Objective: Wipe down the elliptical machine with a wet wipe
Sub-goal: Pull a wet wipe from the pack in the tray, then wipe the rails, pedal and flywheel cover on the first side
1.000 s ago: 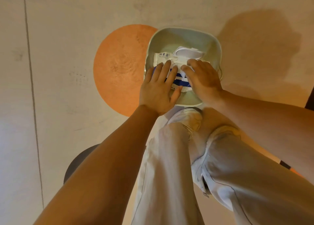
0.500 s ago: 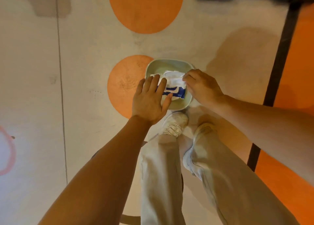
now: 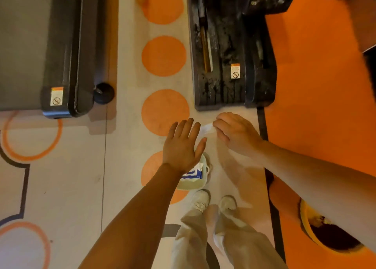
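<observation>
My right hand (image 3: 236, 133) pinches a white wet wipe (image 3: 206, 129) by its edge, in the air above the floor. My left hand (image 3: 182, 146) is spread flat with straight fingers, hovering above a pale bowl (image 3: 195, 185) on the floor. A blue-and-white wipe packet (image 3: 193, 174) lies in that bowl, partly hidden by my left wrist. The black rear base of the elliptical machine (image 3: 234, 51) stands just beyond my right hand.
A treadmill end (image 3: 50, 51) with a small wheel (image 3: 103, 93) stands at the far left. The floor has orange circles (image 3: 163, 55) down the middle and an orange zone at the right. My shoes (image 3: 213, 202) stand just behind the bowl. A dark round object with a yellow rim (image 3: 325, 234) sits at lower right.
I have risen from the bowl. My right hand has pulled a wipe out of the packet and lifted it. My left hand has come off the packet and opened flat.
</observation>
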### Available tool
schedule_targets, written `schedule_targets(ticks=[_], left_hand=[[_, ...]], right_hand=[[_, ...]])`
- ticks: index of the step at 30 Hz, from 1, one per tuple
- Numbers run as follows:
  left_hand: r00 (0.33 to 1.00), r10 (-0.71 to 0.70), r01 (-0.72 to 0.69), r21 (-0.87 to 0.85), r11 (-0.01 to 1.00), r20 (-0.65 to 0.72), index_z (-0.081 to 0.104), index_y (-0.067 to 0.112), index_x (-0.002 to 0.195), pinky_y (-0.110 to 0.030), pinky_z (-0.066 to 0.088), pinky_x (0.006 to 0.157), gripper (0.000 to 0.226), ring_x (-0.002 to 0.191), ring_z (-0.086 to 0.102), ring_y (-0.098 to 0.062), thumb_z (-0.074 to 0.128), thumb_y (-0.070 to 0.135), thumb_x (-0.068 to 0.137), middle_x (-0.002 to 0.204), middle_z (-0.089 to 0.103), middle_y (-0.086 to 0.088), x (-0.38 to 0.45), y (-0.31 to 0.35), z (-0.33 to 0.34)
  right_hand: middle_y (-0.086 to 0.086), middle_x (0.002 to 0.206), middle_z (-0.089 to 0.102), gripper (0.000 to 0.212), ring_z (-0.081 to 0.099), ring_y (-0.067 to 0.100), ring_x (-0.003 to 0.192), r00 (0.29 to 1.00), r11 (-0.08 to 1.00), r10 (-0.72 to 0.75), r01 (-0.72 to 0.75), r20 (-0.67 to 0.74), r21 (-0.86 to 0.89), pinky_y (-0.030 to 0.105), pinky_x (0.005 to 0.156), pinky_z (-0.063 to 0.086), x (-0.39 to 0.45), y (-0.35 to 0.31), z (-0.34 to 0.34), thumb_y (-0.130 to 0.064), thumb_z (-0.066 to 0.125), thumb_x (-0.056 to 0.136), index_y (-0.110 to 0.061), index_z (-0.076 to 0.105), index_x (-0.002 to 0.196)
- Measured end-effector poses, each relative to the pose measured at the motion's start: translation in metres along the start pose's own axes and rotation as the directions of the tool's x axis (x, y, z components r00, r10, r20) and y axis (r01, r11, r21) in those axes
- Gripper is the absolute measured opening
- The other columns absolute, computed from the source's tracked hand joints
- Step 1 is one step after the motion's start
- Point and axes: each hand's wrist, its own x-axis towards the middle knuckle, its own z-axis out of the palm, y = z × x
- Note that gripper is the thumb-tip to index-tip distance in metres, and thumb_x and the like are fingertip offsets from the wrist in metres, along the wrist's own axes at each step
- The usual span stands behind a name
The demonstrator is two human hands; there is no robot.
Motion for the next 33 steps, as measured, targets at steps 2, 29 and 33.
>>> schedule_targets(ticks=[2,29,33], left_hand=[[0.999,0.028,-0.028,0.001,1.000,-0.021,0.062,0.005,0.127,-0.054,0.044,0.102,0.053,0.118,0.058,-0.039,0.038,0.043,0.100,0.131,0.061,-0.019,0.025,0.011,-0.032],[0.975,0.220,-0.217,0.071,0.973,-0.037,0.062,0.009,0.125,-0.045,0.042,0.104,0.060,0.117,0.056,-0.031,0.026,0.052,0.103,0.129,0.062,-0.011,0.329,0.225,-0.096],[0.979,0.194,-0.188,0.085,0.978,-0.060,0.063,0.009,0.124,-0.045,0.041,0.103,0.059,0.116,0.055,-0.031,0.028,0.052,0.103,0.128,0.062,-0.011,0.370,0.218,-0.088]], right_hand=[[0.013,0.098,0.064,0.016,0.061,0.031,0.085,1.000,1.000,-0.005,0.005,-0.004,-0.027,0.041,0.068,0.052,0.012,0.003,-0.040,-0.011,0.056,0.089,-0.005,0.068,0.097],[0.006,0.086,0.063,0.019,0.059,0.021,0.071,0.989,0.957,-0.127,0.103,-0.071,-0.272,0.032,0.056,0.051,0.026,0.282,-0.345,-0.016,0.079,0.073,-0.011,0.066,0.086],[0.005,0.089,0.064,0.024,0.060,0.019,0.073,0.994,0.957,-0.109,0.097,-0.029,-0.273,0.028,0.057,0.050,0.046,0.325,-0.354,-0.018,0.082,0.072,-0.013,0.066,0.089]])
